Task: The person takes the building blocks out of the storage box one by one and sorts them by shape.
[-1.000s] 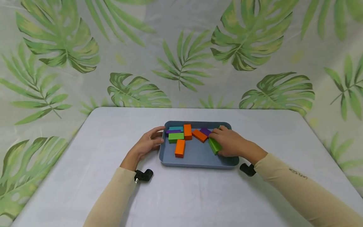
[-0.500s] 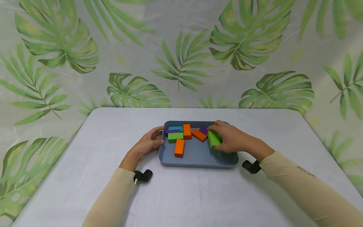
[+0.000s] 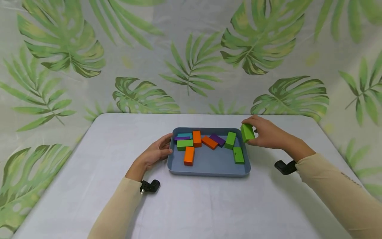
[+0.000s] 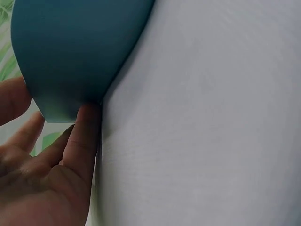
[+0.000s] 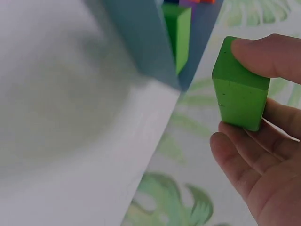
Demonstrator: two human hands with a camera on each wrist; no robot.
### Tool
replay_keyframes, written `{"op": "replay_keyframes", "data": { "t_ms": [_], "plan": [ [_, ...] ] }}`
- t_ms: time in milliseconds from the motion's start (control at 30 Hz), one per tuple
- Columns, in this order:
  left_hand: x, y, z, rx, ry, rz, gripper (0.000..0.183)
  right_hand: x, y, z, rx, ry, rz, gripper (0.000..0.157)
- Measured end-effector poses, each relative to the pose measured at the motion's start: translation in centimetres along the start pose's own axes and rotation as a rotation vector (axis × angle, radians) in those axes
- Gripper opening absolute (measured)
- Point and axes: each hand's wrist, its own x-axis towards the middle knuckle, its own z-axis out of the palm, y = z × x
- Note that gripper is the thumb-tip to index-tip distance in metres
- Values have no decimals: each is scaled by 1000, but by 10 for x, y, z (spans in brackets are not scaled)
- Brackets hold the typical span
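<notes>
My right hand (image 3: 270, 133) grips a green block (image 3: 247, 132) between thumb and fingers, raised at the tray's right edge. The right wrist view shows the thumb on one end of that green block (image 5: 241, 87) and fingertips on the other. The blue-grey tray (image 3: 209, 173) lies on the table with several blocks in it. My left hand (image 3: 154, 151) rests its fingertips against the tray's left wall, as the left wrist view also shows on the tray wall (image 4: 70, 52). Two green blocks, the upper (image 3: 230, 140) and lower (image 3: 238, 155), stay at the tray's right side.
Inside the tray are orange blocks, one upright at the back (image 3: 197, 138), one nearer (image 3: 189, 156) and one slanted (image 3: 210, 142). A purple block (image 3: 217, 140) touches the slanted one. Green (image 3: 185, 145), purple (image 3: 182, 138) and teal (image 3: 185, 135) blocks sit left. White cloth (image 3: 191, 205) covers the table.
My right hand has lifted a green block from the tray's right part and carried it right and away from me. Two green blocks behind it are uncovered. My left hand holds its place.
</notes>
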Motion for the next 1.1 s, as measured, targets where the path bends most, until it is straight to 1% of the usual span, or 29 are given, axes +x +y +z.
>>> {"op": "replay_keyframes", "data": {
  "t_ms": [133, 233, 367, 500, 600, 767, 900, 1000, 1100],
  "plan": [
    [-1, 1, -1, -5, -5, 7, 73, -7, 18, -7, -42, 14, 16, 65],
    [-1, 2, -2, 5, 16, 3, 70, -12, 31, -10, -54, 22, 33, 65],
    [-1, 3, -5, 25, 55, 6, 65, -14, 46, -9, -32, 20, 57, 65],
    [1, 3, -7, 31, 51, 8, 65, -16, 57, -6, -8, 9, 97, 66],
    [5, 4, -6, 41, 33, -2, 66, -17, 64, -5, -10, 0, 121, 68],
    [9, 3, -8, 52, 26, -16, 66, -14, 70, -1, 3, -6, 129, 67],
    [8, 2, -7, 63, 29, -16, 66, -11, 71, 8, 27, -14, 130, 66],
    [6, 4, -5, 82, 19, 9, 67, -8, 70, 14, 23, -14, 137, 66],
    [5, 5, -4, 95, 22, 24, 66, -5, 67, 21, 26, -6, 144, 65]
  ]
}}
